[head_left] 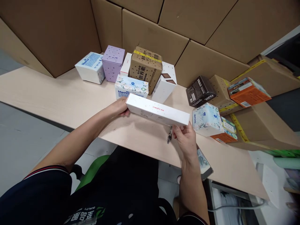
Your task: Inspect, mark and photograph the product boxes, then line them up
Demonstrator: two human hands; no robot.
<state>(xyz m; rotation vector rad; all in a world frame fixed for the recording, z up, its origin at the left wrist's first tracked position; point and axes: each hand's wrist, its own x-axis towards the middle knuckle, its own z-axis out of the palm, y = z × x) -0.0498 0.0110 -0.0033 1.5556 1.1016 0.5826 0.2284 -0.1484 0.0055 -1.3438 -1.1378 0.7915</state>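
A long white carton (157, 109) with small red lettering is held above the table between my two hands. My left hand (122, 107) grips its left end, fingers partly hidden behind it. At the right end, my right hand (185, 136) closes on the lower corner, thumb on the near side. A dark pen (169, 136) lies on the table just left of my right hand. Just beyond the carton sits a Manhua tissue pack (131, 86). Beneath my right forearm, a grey-and-white box (204, 164) lies at the table's front edge.
Behind stand a blue-white tissue pack (91, 67), a purple box (113, 63), a brown printed carton (145, 69) and a white box (165, 82). To the right are a black box (201, 90), another tissue pack (207, 119) and an orange box (248, 91). Cardboard walls (152, 34) enclose the back.
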